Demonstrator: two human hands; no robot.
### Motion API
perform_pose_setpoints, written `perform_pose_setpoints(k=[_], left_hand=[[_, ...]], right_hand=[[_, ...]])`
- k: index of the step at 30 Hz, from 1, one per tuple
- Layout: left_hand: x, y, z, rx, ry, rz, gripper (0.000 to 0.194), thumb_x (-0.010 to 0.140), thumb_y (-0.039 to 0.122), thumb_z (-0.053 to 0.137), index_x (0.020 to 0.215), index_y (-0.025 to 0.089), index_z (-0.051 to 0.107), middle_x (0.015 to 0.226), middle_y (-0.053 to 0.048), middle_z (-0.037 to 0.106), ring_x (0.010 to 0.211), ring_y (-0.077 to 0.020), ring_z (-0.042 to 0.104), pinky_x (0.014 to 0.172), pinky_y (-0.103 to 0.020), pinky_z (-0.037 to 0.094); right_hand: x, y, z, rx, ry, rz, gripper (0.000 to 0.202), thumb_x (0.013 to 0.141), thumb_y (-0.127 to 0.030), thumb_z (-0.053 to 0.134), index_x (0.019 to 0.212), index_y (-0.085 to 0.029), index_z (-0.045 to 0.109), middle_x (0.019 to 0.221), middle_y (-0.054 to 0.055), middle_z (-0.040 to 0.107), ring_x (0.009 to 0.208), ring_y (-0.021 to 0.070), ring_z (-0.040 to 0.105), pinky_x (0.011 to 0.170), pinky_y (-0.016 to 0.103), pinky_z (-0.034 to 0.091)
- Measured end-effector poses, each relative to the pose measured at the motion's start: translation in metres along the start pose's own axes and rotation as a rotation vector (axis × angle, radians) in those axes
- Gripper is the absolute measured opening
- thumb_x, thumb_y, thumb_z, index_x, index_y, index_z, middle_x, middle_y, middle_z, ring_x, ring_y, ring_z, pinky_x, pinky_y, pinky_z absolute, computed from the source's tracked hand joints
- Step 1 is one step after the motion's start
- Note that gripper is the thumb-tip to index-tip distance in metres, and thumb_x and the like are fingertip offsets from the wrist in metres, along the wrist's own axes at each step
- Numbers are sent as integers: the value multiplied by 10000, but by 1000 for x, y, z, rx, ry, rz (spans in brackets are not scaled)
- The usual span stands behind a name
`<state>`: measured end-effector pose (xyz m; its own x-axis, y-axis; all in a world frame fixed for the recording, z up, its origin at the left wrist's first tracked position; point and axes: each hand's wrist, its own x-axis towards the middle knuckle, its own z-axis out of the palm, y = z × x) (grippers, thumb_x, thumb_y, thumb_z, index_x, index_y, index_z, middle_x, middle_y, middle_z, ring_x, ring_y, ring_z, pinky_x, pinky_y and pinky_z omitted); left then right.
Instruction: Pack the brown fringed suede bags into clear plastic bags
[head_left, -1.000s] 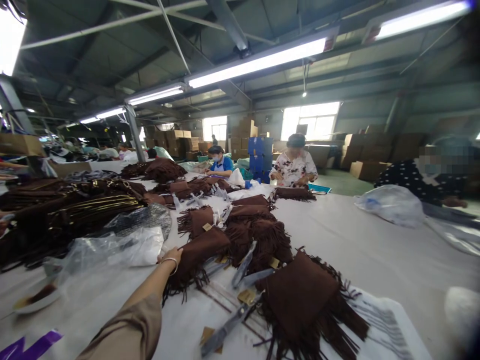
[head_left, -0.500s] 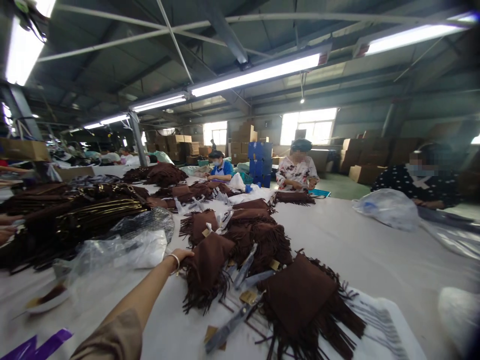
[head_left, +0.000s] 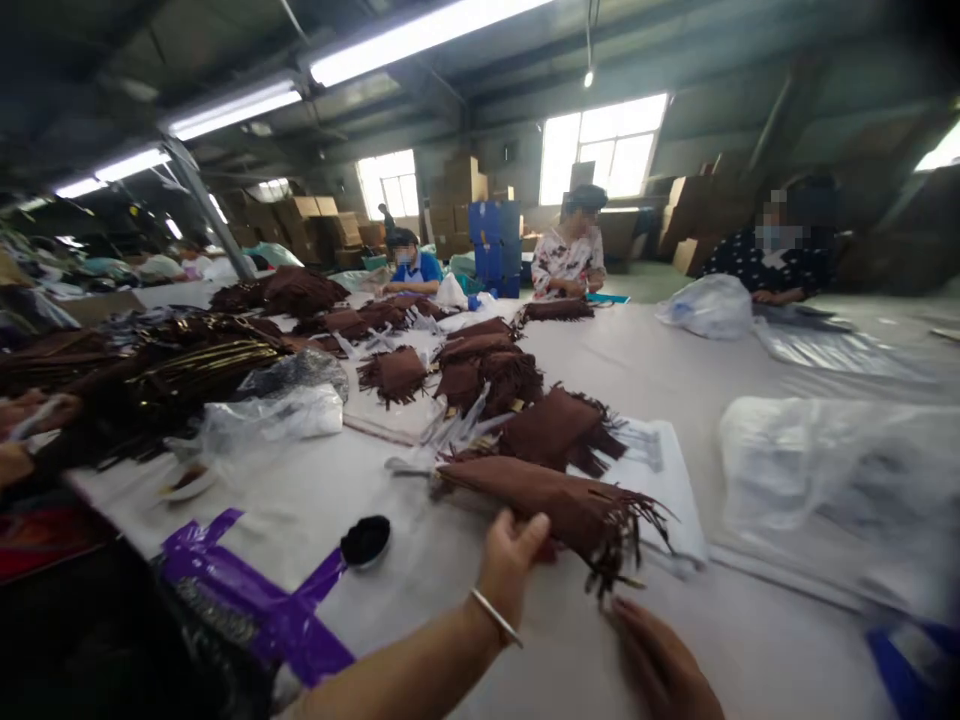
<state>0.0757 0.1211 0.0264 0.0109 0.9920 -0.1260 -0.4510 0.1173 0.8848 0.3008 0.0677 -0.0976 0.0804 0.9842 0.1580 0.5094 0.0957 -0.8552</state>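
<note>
My left hand (head_left: 508, 560), with a bangle on its wrist, is closed on the near edge of a folded brown fringed scarf (head_left: 525, 490). The scarf is raised over the white table, its fringe hanging to the right. Below that fringe, my right hand (head_left: 664, 655) has its fingers stretched out, fingertips close to the strands; whether they touch is unclear. Just behind lies another folded brown scarf (head_left: 551, 428), partly on a white fringed cloth (head_left: 660, 470). Clear plastic strips (head_left: 469, 425) lie by the brown scarf pile (head_left: 491, 375).
A black round pad (head_left: 366, 541) and purple tape (head_left: 300, 620) lie at the near left. Crumpled clear plastic (head_left: 274, 415) and dark stacked goods (head_left: 195, 365) are farther left. A large plastic bag (head_left: 825, 490) lies right. Several co-workers sit across the table; another person's hands show at far left.
My left hand has brought a brown scarf from the pile rightward and nearer to me. My right hand has come into view. The camera has tilted down.
</note>
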Motion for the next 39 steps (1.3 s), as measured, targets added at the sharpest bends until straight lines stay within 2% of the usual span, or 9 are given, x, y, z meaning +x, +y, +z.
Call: perform_pose_setpoints(k=[5,10,13,16,23,27,32,36,39], left_hand=[[-108,-94,-8,199,-548,-710,517,594,475,766,930,109,625,734,-79,668,621,-156,613,623,-293,491],[-111,-62,-71,688,-230,-258,290,809,379,560,955,141,635,824,-69,663,737,-170,603,714,-298,483],[-100,-38,-98,1102,-144,68,218,836,312,538,948,164,654,877,-78,639,831,-204,564,800,-334,448],[-94,-36,-103,1272,-178,101,217,824,288,543,944,154,663,833,-82,621,846,-226,540,827,-356,419],[-91,-65,-83,986,-263,-317,310,859,322,428,970,149,660,568,-6,610,469,-125,502,507,-233,403],[-92,-72,-81,648,-177,-592,416,840,346,437,1184,126,519,443,49,541,274,-82,310,311,-180,220],[-84,-70,-78,306,-89,-701,334,713,401,615,908,139,547,433,65,495,281,-42,259,292,-154,127],[-77,-71,-76,194,-81,-723,344,672,459,640,752,169,471,454,94,421,318,-26,197,307,-157,107],[-74,-74,-73,125,-77,-723,397,673,521,632,685,175,437,448,96,378,334,-26,189,320,-164,95]], right_hand=[[-52,11,-41,301,128,470,350,718,-461,628,960,-210,656,1046,58,676,1106,311,562,953,428,475],[-85,1,-64,982,110,663,373,687,-361,726,1016,-232,606,1119,28,643,1090,264,589,902,359,531],[-78,-5,-59,949,136,766,420,667,-365,761,1025,-210,604,1026,41,673,943,223,660,718,257,588],[-59,-9,-48,871,216,843,414,605,-317,814,949,-215,609,845,-34,669,666,141,681,468,166,541],[-56,-3,-63,864,312,807,396,609,-354,812,921,-226,605,733,-71,651,591,81,640,446,124,495],[-75,-9,-75,647,-73,973,478,730,-543,660,1019,-167,599,749,26,679,522,99,599,399,161,457],[-74,-43,-17,391,-415,712,545,802,-564,535,1182,-175,511,654,-8,636,414,96,528,369,188,409],[-63,-63,33,148,-485,450,488,805,-532,518,1159,-197,503,598,-27,609,376,126,524,350,218,388],[-58,-71,44,259,-480,504,550,804,-541,510,1215,-184,433,589,-35,598,354,119,502,337,213,368]])
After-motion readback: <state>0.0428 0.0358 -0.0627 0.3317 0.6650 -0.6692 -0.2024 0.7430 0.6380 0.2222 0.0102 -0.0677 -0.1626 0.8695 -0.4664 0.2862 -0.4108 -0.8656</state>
